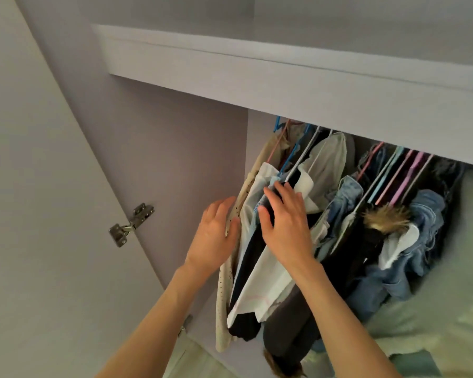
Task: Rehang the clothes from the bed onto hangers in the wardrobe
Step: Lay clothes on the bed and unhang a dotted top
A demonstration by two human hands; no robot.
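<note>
Parting the hung clothes

Our flat, open right hand [281, 222] presses the white hanging garment [260, 271] at frame centre; our open left hand [216, 233] touches the cream dotted garment [230, 282] just leftward.

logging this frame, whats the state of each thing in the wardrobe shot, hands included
left hand: open, fingers straight, pressing the spotted cream garment
right hand: open, flat on the dark garment
white garment: hanging, under the right wrist
wardrobe door: swung open, hinge exposed
denim clothes: hanging, bunched at right
fur-trimmed dark garment: hanging among the denim
hangers: hooked up top, loaded
</note>
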